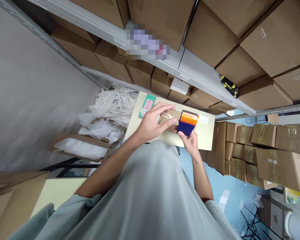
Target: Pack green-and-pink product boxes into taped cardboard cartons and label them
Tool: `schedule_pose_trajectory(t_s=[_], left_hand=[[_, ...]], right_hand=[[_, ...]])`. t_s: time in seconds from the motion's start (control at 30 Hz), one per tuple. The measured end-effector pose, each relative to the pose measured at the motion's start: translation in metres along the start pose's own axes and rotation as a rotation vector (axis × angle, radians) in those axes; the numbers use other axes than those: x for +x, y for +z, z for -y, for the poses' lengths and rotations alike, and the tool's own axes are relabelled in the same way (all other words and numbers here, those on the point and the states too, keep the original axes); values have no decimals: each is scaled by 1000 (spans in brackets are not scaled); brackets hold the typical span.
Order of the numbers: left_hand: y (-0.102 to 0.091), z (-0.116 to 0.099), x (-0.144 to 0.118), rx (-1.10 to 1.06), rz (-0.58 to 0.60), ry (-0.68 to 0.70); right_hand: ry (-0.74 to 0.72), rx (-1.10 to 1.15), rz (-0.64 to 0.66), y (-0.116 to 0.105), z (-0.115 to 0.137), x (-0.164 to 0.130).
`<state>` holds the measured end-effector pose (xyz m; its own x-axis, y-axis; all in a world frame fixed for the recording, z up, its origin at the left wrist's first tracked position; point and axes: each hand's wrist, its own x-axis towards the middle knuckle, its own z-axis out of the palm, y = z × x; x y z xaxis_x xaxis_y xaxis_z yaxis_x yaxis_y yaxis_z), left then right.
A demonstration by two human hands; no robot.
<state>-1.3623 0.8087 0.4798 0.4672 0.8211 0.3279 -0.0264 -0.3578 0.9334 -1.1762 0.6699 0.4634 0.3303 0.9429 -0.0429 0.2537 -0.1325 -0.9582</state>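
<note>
My right hand [190, 142] is closed around the lower end of a dark blue and orange box [187, 124], which it holds tilted above the table. To its left, my left hand [153, 123] is raised with thumb and fingers apart, and nothing shows in its grasp. Behind the left fingers lies an open cardboard box [173, 116] with pale, thin pieces in it, partly hidden by the hand. A green and pink package [147, 105] rests at the table's far left corner. The pale yellow table [205, 141] lies under both hands.
Shelves [200, 71] full of cardboard boxes run above the table's far side, with a black and yellow utility knife [228, 86] on one. White scraps [115, 103] are heaped at left. Stacked cartons [250, 143] stand at right on the blue floor [212, 180].
</note>
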Motion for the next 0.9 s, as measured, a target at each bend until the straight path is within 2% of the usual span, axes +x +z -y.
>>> schedule_pose_trajectory(t_s=[0.13, 0.3, 0.43, 0.6, 0.77, 0.9], left_hand=[[-14, -23, 21, 9, 123, 44], [-15, -42, 34, 29, 227, 77], [-13, -48, 41, 57, 300, 74], [-13, -46, 45, 42, 371, 64], [-15, -49, 37, 72, 421, 137], [-14, -50, 24, 103, 353, 95]], right_hand=[[-63, -148, 63, -15, -2, -12], [-217, -344, 63, -31, -2, -19], [-349, -478, 88, -39, 5, -21], [-552, -508, 88, -45, 12, -19], [-545, -477, 29, -41, 10, -21], [-442, -345, -32, -28, 3, -27]])
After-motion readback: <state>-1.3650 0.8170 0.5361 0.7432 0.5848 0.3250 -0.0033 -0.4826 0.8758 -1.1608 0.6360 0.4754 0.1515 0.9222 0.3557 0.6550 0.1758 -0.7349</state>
